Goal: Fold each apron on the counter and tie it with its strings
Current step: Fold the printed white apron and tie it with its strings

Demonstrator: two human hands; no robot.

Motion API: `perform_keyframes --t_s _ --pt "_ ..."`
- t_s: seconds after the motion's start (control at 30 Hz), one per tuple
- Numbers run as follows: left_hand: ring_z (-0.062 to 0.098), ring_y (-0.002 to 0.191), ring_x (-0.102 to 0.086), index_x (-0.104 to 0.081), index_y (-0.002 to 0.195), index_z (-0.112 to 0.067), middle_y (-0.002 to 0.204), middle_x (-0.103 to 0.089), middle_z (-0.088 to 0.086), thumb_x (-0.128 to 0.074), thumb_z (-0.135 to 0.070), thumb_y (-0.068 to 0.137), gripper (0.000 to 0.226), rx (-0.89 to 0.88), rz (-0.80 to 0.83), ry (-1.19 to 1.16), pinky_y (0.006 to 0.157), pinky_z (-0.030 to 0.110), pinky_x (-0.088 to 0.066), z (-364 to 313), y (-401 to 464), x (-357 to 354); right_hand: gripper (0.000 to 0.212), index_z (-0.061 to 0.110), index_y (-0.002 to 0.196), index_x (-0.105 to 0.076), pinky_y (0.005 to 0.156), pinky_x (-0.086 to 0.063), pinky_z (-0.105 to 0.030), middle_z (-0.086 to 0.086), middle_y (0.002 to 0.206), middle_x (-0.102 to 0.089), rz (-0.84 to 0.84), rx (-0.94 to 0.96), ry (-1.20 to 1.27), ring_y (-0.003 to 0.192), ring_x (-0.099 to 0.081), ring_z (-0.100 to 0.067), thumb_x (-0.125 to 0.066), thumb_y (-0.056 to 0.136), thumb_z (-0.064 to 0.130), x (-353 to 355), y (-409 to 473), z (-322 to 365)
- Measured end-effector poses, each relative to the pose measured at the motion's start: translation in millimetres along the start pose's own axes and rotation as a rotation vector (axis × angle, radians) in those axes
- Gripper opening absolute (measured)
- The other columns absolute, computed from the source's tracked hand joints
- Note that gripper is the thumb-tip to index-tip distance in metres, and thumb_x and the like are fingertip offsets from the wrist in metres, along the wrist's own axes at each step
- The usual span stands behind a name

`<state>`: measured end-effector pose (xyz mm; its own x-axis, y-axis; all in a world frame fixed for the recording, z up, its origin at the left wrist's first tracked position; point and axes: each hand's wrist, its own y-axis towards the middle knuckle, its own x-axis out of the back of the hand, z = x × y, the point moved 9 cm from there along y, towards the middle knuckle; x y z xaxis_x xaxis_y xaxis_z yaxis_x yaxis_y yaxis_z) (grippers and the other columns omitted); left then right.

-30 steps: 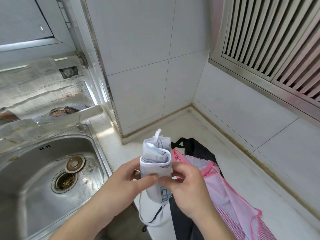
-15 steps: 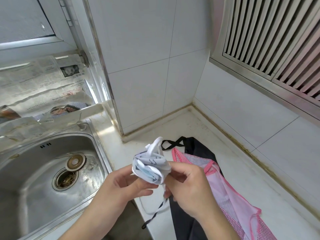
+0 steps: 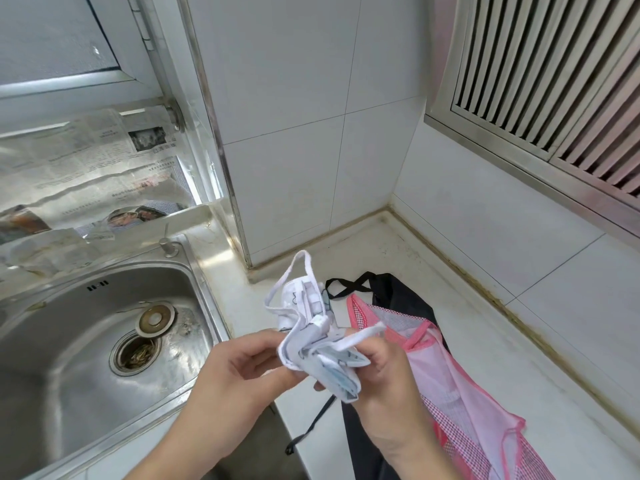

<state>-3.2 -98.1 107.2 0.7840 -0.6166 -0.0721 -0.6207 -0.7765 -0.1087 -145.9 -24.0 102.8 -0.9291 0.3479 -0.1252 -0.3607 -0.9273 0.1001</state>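
Note:
A small white apron (image 3: pixel 313 344) with blue and black print is bunched into a loose bundle above the counter edge. My left hand (image 3: pixel 239 386) grips its left side with thumb and fingers. My right hand (image 3: pixel 384 393) holds its right side, with a white string running across the fingers. A white string loop sticks up from the bundle. A pink mesh apron (image 3: pixel 446 379) lies spread on the counter to the right, on top of a black apron (image 3: pixel 398 289) whose strap loops toward the wall.
A steel sink (image 3: pixel 69 341) with an open drain fills the left side. The white counter (image 3: pixel 519 358) runs along tiled walls to a corner. Newspaper (image 3: pixel 86 174) lines the sill behind the sink. A metal louvred vent (image 3: pixel 554 81) is at upper right.
The neat upright roll has come apart into a loose, tilted bundle. Both hands have shifted their grip, and a string now crosses my right fingers.

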Motion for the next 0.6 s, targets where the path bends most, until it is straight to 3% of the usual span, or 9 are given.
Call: perform_keyframes --t_s 0.03,0.07,0.13,0.2,0.3,0.4,0.5,0.6 --pt "0.03 0.109 -0.074 -0.081 0.106 -0.013 0.111 -0.079 0.013 -0.089 -0.006 0.077 0.031 0.01 0.037 0.009 0.093 0.029 -0.058 1 -1 -1 0.019 0.027 0.097 -0.083 0.081 -0.061 -0.046 -0.007 0.098 -0.08 -0.003 0.019 -0.003 0.092 -0.075 -0.027 -0.087 0.079 0.029 0 -1 1" --pt "0.031 0.112 -0.072 -0.079 0.112 -0.015 0.115 -0.077 0.013 -0.085 -0.006 0.078 0.035 0.023 0.08 0.015 0.094 0.031 -0.058 2 -1 -3 0.018 0.033 0.098 -0.082 0.086 -0.06 -0.047 -0.005 0.1 -0.08 0.012 0.038 -0.015 0.097 -0.075 -0.028 -0.085 0.081 0.025 -2 -2 2" --pt "0.028 0.12 -0.069 -0.073 0.125 -0.023 0.126 -0.073 0.01 -0.079 -0.007 0.08 0.048 0.064 0.177 0.006 0.099 0.034 -0.056 4 -3 -10 0.042 0.035 0.099 -0.082 0.091 -0.059 -0.042 0.0 0.104 -0.079 0.026 0.027 -0.112 0.104 -0.074 -0.026 -0.074 0.086 -0.004 -2 -5 -2" --pt "0.026 0.131 -0.063 -0.062 0.141 -0.032 0.139 -0.067 0.007 -0.075 -0.004 0.083 0.066 0.112 0.285 -0.035 0.106 0.04 -0.054 3 -3 -19 0.051 0.032 0.097 -0.083 0.088 -0.06 -0.044 0.0 0.105 -0.078 0.035 -0.003 -0.183 0.105 -0.072 -0.027 -0.07 0.085 -0.016 0 -7 -9" --pt "0.029 0.141 -0.053 -0.046 0.154 -0.034 0.152 -0.057 0.007 -0.063 0.007 0.087 0.081 0.179 0.48 -0.148 0.113 0.05 -0.045 2 -7 -32 0.055 0.037 0.099 -0.082 0.082 -0.06 -0.055 0.001 0.106 -0.075 0.047 -0.005 -0.278 0.102 -0.072 -0.027 -0.071 0.082 -0.014 -1 -9 -11" --pt "0.029 0.141 -0.053 -0.057 0.147 -0.029 0.152 -0.056 0.004 -0.073 -0.007 0.088 0.065 0.21 0.536 -0.161 0.11 0.045 -0.048 5 -8 -34 0.06 0.041 0.098 -0.082 0.085 -0.062 -0.044 0.008 0.112 -0.075 0.061 0.019 -0.284 0.107 -0.072 -0.023 -0.069 0.082 -0.015 -5 -10 -5" --pt "0.043 0.135 -0.054 -0.05 0.139 -0.003 0.147 -0.056 0.022 -0.063 0.016 0.088 0.056 0.193 0.556 -0.441 0.108 0.046 -0.048 2 -12 -36 0.046 0.028 0.099 -0.084 0.084 -0.061 -0.046 -0.002 0.106 -0.074 0.032 0.048 -0.23 0.1 -0.073 -0.029 -0.074 0.083 -0.014 1 -8 -5" --pt "0.046 0.12 -0.059 -0.054 0.114 -0.003 0.124 -0.06 0.028 -0.062 0.021 0.082 0.042 0.115 0.425 -0.581 0.1 0.047 -0.05 6 -7 -31 0.036 0.024 0.098 -0.083 0.087 -0.06 -0.043 -0.001 0.102 -0.073 -0.03 0.08 -0.242 0.101 -0.071 -0.029 -0.079 0.079 -0.007 9 -8 -6"
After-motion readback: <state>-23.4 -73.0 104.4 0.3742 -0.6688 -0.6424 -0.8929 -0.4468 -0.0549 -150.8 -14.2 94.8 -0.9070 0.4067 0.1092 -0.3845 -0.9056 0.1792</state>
